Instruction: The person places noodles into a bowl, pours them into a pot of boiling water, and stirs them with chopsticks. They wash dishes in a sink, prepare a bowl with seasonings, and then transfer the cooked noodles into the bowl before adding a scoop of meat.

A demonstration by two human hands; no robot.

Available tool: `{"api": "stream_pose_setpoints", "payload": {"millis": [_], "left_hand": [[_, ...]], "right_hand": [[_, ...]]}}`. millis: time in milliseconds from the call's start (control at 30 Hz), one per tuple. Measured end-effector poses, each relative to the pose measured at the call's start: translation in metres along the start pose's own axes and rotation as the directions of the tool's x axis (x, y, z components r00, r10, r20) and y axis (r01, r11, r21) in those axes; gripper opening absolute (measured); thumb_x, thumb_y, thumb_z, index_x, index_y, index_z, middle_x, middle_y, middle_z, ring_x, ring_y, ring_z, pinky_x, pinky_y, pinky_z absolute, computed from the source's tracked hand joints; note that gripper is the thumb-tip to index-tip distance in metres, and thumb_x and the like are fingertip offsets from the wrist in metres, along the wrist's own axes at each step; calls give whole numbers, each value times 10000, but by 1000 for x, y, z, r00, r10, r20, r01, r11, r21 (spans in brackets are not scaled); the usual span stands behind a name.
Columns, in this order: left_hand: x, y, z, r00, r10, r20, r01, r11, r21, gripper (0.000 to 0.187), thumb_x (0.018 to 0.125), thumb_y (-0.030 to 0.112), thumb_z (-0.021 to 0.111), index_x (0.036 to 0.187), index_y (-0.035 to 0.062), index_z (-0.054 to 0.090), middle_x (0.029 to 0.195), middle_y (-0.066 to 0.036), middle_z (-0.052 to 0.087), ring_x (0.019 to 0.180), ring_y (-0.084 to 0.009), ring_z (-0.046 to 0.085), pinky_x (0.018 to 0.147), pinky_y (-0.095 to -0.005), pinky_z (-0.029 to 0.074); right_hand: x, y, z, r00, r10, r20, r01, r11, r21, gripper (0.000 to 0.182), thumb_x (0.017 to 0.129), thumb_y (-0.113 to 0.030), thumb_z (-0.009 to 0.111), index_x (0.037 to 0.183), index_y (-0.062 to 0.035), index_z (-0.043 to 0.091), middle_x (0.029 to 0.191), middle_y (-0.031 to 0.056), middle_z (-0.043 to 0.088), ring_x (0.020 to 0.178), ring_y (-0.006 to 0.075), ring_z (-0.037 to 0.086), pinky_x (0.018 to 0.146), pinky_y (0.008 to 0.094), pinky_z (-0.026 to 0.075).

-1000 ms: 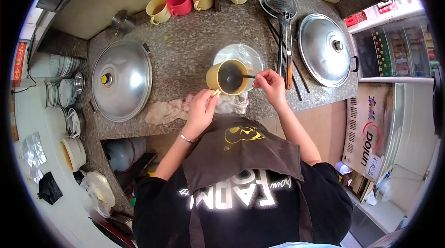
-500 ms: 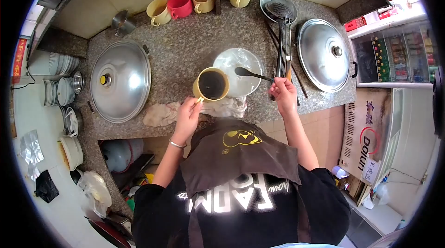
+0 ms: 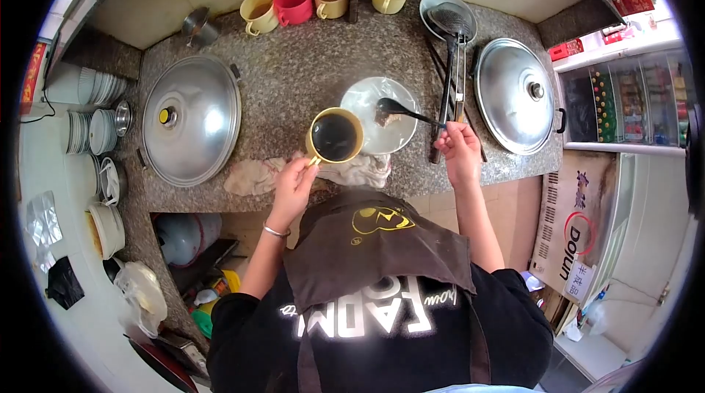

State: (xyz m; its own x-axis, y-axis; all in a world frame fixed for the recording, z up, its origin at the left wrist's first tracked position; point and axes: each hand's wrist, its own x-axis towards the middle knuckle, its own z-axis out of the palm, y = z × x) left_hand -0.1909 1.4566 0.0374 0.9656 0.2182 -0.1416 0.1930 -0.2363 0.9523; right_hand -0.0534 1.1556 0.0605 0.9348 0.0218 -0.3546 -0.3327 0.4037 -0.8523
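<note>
Mug [image 3: 309, 142] of dark liquid [image 3: 334, 136] sits just ahead of my left hand [image 3: 295, 178], closed on its handle [image 3: 315, 161], while my right hand [image 3: 459, 148] pinches the black spoon [image 3: 413, 112] over the plate [image 3: 367, 92].

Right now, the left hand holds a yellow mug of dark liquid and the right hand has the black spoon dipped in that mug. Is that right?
Not quite: the head view shows the black spoon over the plate, not dipped in the yellow mug. The left hand does hold that mug of dark liquid, and the right hand holds the spoon.
</note>
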Motion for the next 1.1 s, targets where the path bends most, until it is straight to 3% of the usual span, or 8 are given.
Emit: {"api": "stream_pose_setpoints", "payload": {"millis": [133, 233, 400, 600, 800, 900, 1000, 1100], "left_hand": [[4, 11, -1, 993, -63, 95, 60, 998, 33, 129, 885, 86, 525, 905, -30, 579, 784, -26, 599, 737, -61, 548, 648, -209, 429], [5, 21, -1, 993, -53, 106, 67, 988, -141, 140, 897, 82, 505, 955, -25, 575, 829, -9, 594, 765, -77, 545, 735, -221, 434], [14, -12, -21, 996, -66, 52, 80, 936, -343, 173, 906, 120, 506, 984, -17, 576, 883, -23, 619, 785, -79, 549, 746, -229, 440], [56, -22, -83, 983, -127, -133, 62, 911, -408, 189, 900, 152, 532, 982, -14, 573, 875, -46, 625, 836, -115, 590, 775, -250, 476], [141, -35, -149, 924, -62, -377, -111, 900, -421, 165, 893, 154, 535, 923, -6, 562, 843, -45, 598, 804, -125, 589, 769, -257, 484], [196, -56, -176, 873, -39, -486, -176, 905, -388, 140, 890, 136, 522, 884, 1, 560, 813, -33, 585, 754, -114, 573, 713, -243, 483], [251, -83, -195, 833, -41, -552, -197, 910, -365, 129, 881, 124, 513, 871, 6, 563, 801, -30, 578, 717, -106, 556, 653, -232, 476], [288, -103, -205, 808, -111, -578, -161, 903, -398, 127, 863, 116, 511, 878, 5, 570, 796, -33, 572, 700, -104, 547, 620, -227, 471]], "right_hand": [[-10, 15, 35, 987, 38, 156, -19, 992, -124, 84, 862, -104, 581, 865, -20, 574, 733, 57, 605, 646, 119, 584, 631, 249, 499], [-13, 33, 54, 971, 54, 233, 13, 960, -279, 84, 857, -98, 587, 864, -13, 584, 764, 64, 636, 668, 116, 609, 643, 232, 491], [-16, 35, 74, 921, 80, 380, 63, 935, -350, 255, 869, -83, 555, 1096, 33, 541, 869, 101, 623, 773, 149, 608, 716, 281, 510], [8, 44, 32, 984, 5, 180, 65, 922, -382, 257, 871, -108, 563, 1085, 34, 553, 891, 75, 611, 774, 129, 591, 717, 250, 489], [57, 84, -28, 975, -221, 21, 191, 786, -587, 409, 911, -233, 512, 1255, -20, 446, 1192, 81, 524, 1036, 146, 512, 857, 275, 411], [80, 94, -33, 998, -9, 60, 44, 790, -611, 559, 928, -440, 411, 1349, -79, 346, 1311, 61, 439, 1211, 187, 386, 936, 296, 336], [99, 129, -51, 921, 379, 88, -335, 888, -315, 611, 925, -519, 331, 1367, -98, 313, 1336, 67, 420, 1206, 207, 408, 963, 344, 336], [78, 131, -31, 911, 402, 88, -383, 907, -175, 719, 888, -595, 305, 1342, -38, 329, 1347, 104, 402, 1233, 248, 384, 1036, 404, 282]]}}
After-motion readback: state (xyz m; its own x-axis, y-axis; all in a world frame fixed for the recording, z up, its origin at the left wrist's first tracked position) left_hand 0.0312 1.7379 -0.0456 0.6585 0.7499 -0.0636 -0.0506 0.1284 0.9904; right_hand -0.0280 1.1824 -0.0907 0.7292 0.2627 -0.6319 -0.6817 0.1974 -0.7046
